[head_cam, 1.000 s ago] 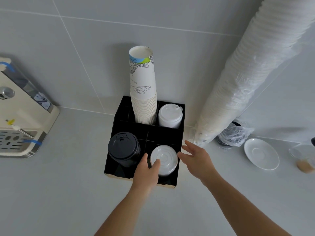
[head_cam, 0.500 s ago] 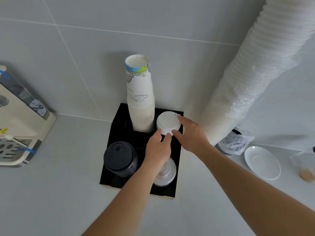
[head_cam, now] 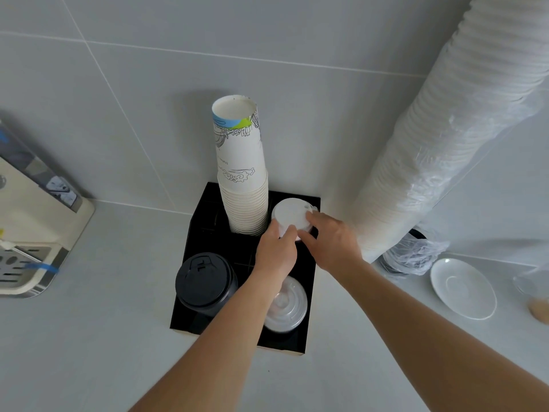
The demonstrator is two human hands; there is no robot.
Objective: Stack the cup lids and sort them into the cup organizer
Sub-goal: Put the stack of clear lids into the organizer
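Round white plastic sip lids (head_cam: 289, 214), stacked with a raised spout at the far edge, sat in the back right compartment of the black square cup organizer (head_cam: 312, 298) on the pale grey surface (head_cam: 89, 337). The left hand (head_cam: 276, 251) and right hand (head_cam: 332, 242) met at the stack's near rim, each grip closed on it from its own side. Black domed lids (head_cam: 205, 282) filled the front left compartment; clear ribbed lids (head_cam: 286, 307) lay front right, partly under the left forearm. A tall stack of printed paper cups (head_cam: 242, 173) rose from the back compartment just left of the white lids. A white saucer (head_cam: 463, 288) rested well apart to the right.
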